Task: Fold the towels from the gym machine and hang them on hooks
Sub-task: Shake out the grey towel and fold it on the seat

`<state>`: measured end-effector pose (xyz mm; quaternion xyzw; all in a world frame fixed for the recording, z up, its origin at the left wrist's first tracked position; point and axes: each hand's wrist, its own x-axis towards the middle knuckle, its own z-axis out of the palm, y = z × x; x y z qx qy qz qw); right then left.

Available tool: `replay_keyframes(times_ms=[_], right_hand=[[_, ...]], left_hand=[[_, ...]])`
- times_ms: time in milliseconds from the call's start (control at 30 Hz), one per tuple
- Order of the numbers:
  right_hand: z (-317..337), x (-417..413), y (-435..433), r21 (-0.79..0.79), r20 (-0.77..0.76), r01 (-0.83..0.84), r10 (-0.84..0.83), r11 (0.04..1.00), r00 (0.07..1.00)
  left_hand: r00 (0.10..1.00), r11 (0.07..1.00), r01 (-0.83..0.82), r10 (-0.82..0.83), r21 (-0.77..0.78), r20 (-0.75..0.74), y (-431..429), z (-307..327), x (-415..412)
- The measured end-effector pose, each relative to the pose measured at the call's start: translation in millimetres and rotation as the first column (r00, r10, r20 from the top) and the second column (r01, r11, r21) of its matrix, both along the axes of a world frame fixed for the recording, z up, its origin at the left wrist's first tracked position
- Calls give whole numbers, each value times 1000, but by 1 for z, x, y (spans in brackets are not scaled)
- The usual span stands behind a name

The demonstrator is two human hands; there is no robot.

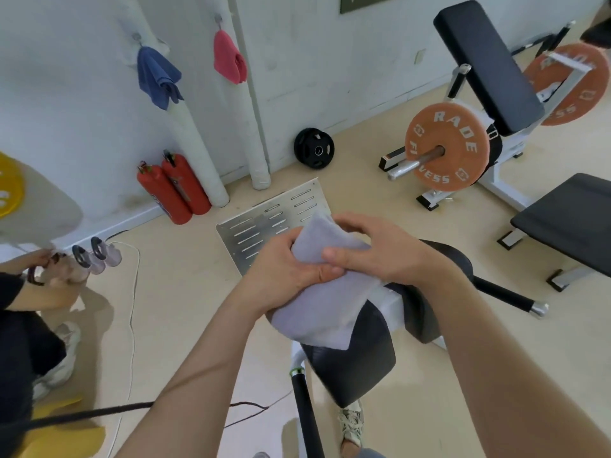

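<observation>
A pale lilac towel (pixel 325 309), folded into a thick pad, is held over the black seat pads of the gym machine (pixel 357 361). My left hand (pixel 284 272) grips its left side. My right hand (pixel 383 249) clasps its top edge from the right, thumb pressed against the left hand's fingers. On the white wall behind, a blue towel (pixel 158 77) hangs from one hook (pixel 136 37) and a pink towel (pixel 228 57) from another hook (pixel 218 18).
A perforated metal footplate (pixel 264 223) lies just beyond the hands. Two red fire extinguishers (pixel 173 190) and padded posts lean at the wall. An orange weight plate (pixel 446 147) and benches stand right. Another person (pixel 29 312) crouches left, cables on the floor.
</observation>
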<state>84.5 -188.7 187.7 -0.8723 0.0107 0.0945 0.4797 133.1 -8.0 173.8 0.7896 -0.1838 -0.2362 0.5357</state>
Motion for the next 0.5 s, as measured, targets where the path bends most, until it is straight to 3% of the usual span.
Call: replay_keyframes(times_ms=[167,333,500], right_hand=[[0,19,54,-54,107,25,-19,998,994],[-13,15,132,29,223,262,-262,964,939],[-8,24,197,229,211,500,-544,835,812]], left_hand=[[991,993,76,-86,-92,-102,50,5,15],[916,955,164,-241,-249,-320,137,-15,39],[776,887,-174,-144,-428,-614,202,-20,52]])
